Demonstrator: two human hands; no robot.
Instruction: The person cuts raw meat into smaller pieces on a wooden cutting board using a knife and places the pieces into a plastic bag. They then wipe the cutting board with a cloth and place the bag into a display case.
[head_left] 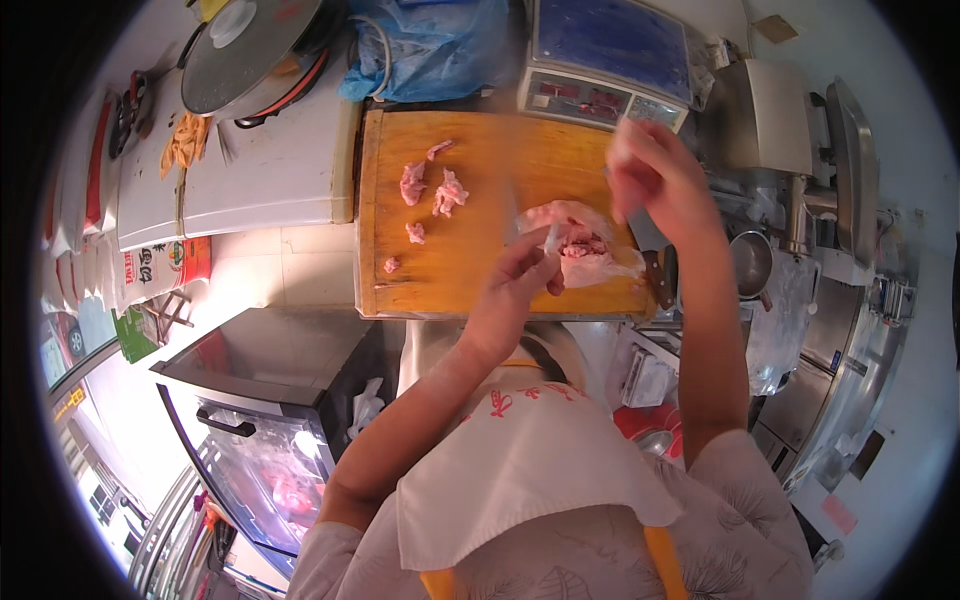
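On the wooden cutting board (pixel 480 180) lies a thin clear plastic bag (pixel 628 263) with raw pinkish meat (pixel 583 240) in it. My left hand (pixel 515 285) is closed, pinching the bag's edge between thumb and fingers at the near left side of the meat. Raised above the board's right side is my right hand (pixel 655 180), its fingers bent and smeared by motion; whether it holds anything does not show. Several small raw meat pieces (pixel 450 193) are spread over the board's left part. A knife with a dark brown handle (pixel 659 280) rests at the right edge, partly behind my right forearm.
Behind the board stand a scale (pixel 605 50) with a blue top and a blue plastic bag (pixel 440 50). A large lidded pan (pixel 250 60) sits on the white surface at the far left. A metal ladle (pixel 750 262) is at the right, and a glass-fronted cabinet (pixel 260 440) at the near left.
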